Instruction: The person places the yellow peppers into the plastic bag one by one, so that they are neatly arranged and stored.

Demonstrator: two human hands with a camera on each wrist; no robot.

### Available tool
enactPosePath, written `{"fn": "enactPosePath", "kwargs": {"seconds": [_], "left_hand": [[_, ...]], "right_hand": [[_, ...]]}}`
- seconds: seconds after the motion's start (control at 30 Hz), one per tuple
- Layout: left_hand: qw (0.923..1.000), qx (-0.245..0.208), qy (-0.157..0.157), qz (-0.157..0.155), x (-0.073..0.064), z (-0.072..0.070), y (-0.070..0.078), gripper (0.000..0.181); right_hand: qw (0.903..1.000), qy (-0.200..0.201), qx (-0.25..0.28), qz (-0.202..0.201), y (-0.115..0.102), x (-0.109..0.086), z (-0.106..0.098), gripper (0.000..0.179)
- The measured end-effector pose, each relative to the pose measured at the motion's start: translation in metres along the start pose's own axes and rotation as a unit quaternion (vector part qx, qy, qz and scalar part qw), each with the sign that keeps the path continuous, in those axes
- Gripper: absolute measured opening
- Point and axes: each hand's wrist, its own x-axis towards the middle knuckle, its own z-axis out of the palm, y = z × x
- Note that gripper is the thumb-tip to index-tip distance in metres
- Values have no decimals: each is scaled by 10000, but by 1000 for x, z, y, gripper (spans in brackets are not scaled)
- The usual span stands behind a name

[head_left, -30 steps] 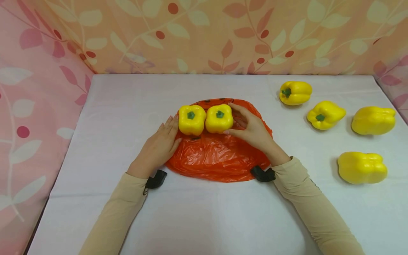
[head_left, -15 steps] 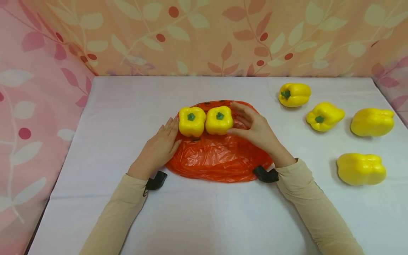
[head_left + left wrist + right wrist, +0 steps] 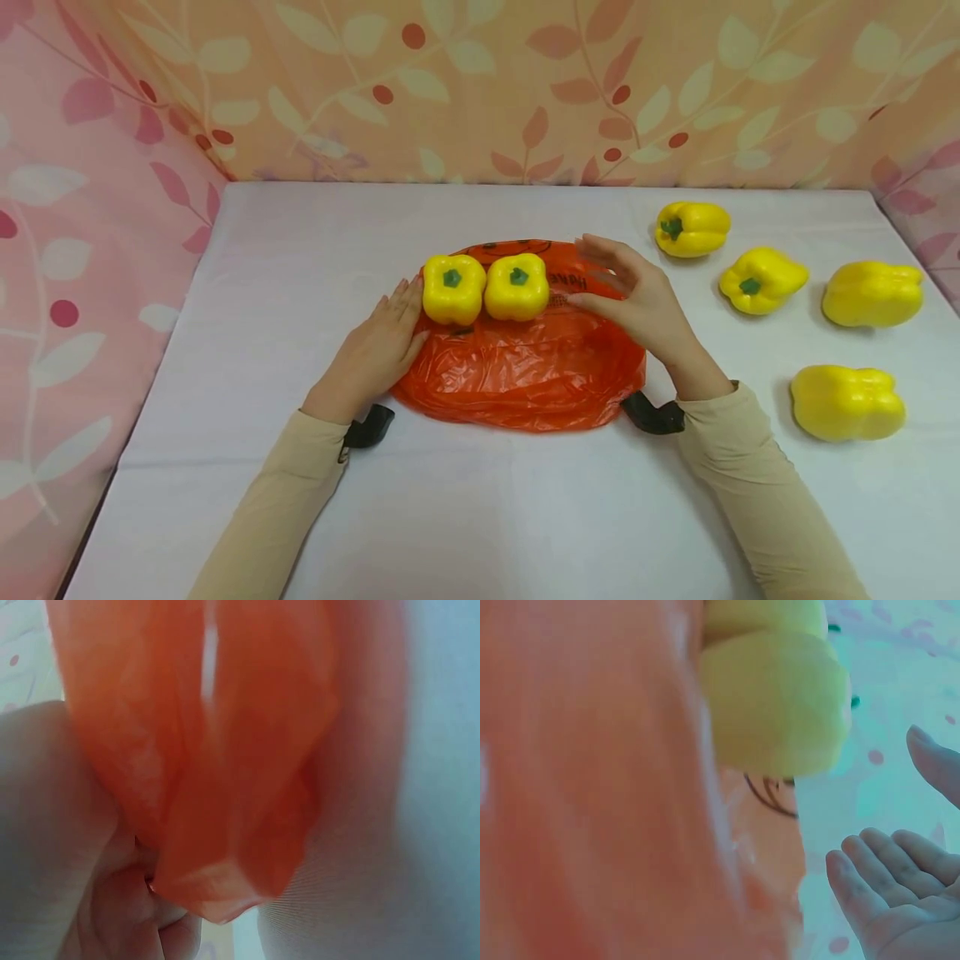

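And here the orange-red bag is spread out across the desk, its thin, glossy plastic all creased and catching the light, some dark lettering printed on its far part. Carried on that far half of the bag, a left pepper and a right pepper are stood upright just beside each other: bright yellow, smooth and boxy, with rounded lobes, each topped by a small green stem. At the bag's left edge the left hand is held out, fingers straight and close together, right alongside the left pepper; whether contact is made cannot be told. Over the bag's right side the right hand is held wide, thumb and fingers parted, nothing gripped, a gap shown between it and the right pepper. Out to the right of the bag, four loose peppers are seen lying on their sides, just as waxy and yellow. Beyond the bag, a leaf-patterned backdrop is hung.
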Motion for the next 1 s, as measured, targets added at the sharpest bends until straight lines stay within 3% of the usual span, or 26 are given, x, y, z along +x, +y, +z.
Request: {"fn": "enactPosePath", "kwargs": {"seconds": [0.13, 0.5, 0.8, 1.0], "left_hand": [[10000, 8, 12, -13, -1, 0, 0, 67], [10000, 34, -13, -48, -1, 0, 0, 67], [10000, 50, -14, -65, -2, 1, 1, 67], [10000, 29, -17, -81, -1, 1, 1, 68]], "right_hand": [[9995, 292, -47, -112, 4, -1, -12, 64], [9939, 1099, -25, 97, 11, -6, -40, 61], [9805, 1722, 936, 123, 23, -2, -57, 57], [9785, 1936, 550, 459, 34, 4, -65, 57]]}}
